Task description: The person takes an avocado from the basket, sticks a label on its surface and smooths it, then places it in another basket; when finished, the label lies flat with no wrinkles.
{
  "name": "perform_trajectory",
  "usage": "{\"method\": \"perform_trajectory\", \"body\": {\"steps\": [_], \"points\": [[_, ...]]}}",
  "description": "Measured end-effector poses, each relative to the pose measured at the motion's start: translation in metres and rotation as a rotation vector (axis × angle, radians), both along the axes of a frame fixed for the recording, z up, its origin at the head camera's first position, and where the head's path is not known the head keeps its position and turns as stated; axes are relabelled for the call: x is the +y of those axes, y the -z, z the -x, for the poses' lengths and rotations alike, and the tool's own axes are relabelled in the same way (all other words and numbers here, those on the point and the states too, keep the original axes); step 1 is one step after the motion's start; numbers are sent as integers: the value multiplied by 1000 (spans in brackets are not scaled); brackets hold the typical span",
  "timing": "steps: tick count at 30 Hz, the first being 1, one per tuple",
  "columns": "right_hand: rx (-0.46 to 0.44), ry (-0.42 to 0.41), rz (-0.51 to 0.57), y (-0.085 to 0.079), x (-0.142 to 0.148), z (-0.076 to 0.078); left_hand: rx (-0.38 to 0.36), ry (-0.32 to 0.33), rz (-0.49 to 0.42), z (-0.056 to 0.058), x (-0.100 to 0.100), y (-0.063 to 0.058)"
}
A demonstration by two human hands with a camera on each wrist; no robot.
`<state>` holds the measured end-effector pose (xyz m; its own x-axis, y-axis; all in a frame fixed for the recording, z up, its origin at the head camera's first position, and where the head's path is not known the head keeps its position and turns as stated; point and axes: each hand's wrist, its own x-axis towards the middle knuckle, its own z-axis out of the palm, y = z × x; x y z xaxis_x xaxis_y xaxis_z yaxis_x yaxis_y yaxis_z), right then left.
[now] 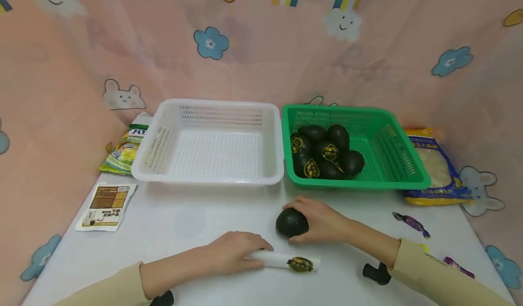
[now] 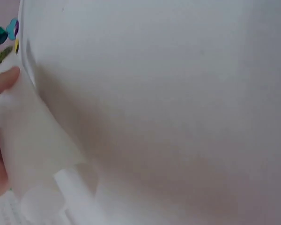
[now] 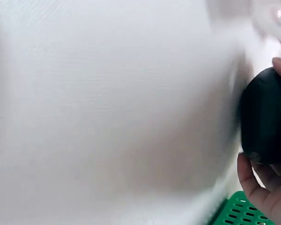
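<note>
My right hand (image 1: pixel 323 222) grips a dark avocado (image 1: pixel 291 223), thumb on the near side and fingers on the far side. In the right wrist view the same avocado (image 3: pixel 264 117) sits between thumb and fingers at the right edge. To its left, my left hand (image 1: pixel 233 254) holds a curled white paper roll of stickers (image 1: pixel 271 259). One black-and-gold oval sticker (image 1: pixel 300 264) shows at the roll's right end. The left wrist view has the curled paper (image 2: pixel 35 136) with the thumb on its edge. In the green basket (image 1: pixel 359 184) lie several avocados (image 1: pixel 352 162), some bearing such stickers.
A white basket (image 1: pixel 208 179) stands left of the green one. Beyond the baskets' outer sides lie a green packet (image 1: pixel 122 154) and a blue-yellow bag (image 1: pixel 437 165). A white-brown pouch (image 1: pixel 107 206) lies at the left, purple-wrapped candies (image 1: pixel 411 223) at the right.
</note>
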<state>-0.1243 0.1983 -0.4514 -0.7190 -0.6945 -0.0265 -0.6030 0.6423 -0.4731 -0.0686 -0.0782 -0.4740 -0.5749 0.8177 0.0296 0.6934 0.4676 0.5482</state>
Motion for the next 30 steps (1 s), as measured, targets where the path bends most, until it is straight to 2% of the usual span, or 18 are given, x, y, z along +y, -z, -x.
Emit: {"method": "perform_trajectory", "body": {"steps": [5,8,10,13,17,21,24,27,30], "points": [[-58,-5,-29,3,1,3,-179,26,-58,10,-9,-8],[-114,18,-1,1,3,5,-234,19,-93,16,-14,-11],[-114,22,40,-1,4,5,-263,9,-111,20,-16,-13],[-38,-14,173,-4,6,1,-308,-14,-137,24,-19,-15],[137,-77,389,-11,7,-7,-345,-47,-167,28,-23,-19],[240,-103,439,-19,6,-17,-377,-74,-178,28,-26,-21],[290,-149,463,-20,6,-21,-427,-67,-172,28,-26,-22],[244,-152,536,-19,6,-25,-455,-51,-136,27,-25,-19],[88,-50,574,-22,6,-29,-372,-53,-82,23,-19,-16]]}}
